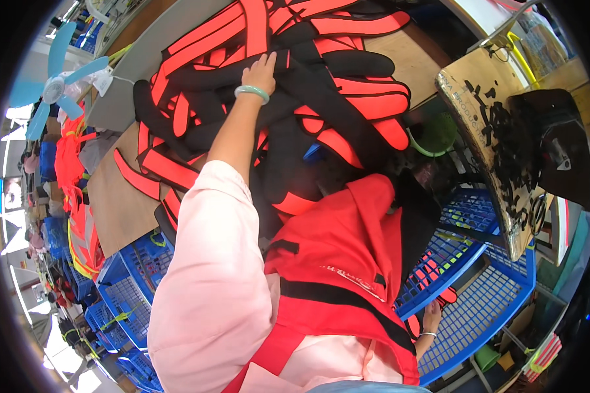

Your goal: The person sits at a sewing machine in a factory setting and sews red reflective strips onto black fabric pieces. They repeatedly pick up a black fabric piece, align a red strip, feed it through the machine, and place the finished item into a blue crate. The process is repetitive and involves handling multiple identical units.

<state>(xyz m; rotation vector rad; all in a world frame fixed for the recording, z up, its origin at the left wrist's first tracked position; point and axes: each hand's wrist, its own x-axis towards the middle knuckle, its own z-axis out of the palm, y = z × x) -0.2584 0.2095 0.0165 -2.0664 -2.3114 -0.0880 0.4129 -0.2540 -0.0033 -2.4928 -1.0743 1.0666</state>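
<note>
A large heap of black strips with red-orange faces (372,105) covers the table in front of me. My left hand (259,75), with a pale green bangle at its wrist, reaches to the far part of the heap. Its fingers are stretched out over a black strip (210,76), touching it. Low at my right side, my right hand (431,319) is beside a blue plastic basket (485,314). Its fingers are closed at a red-and-black strip (413,325), partly hidden by my red apron (334,242).
At right, a worn wooden board (469,111) carries many small black scraps (505,141). A green bin (436,134) is below, between table and board. More blue baskets (128,275) stand at left, near a blue fan (56,85) and orange vests (78,196).
</note>
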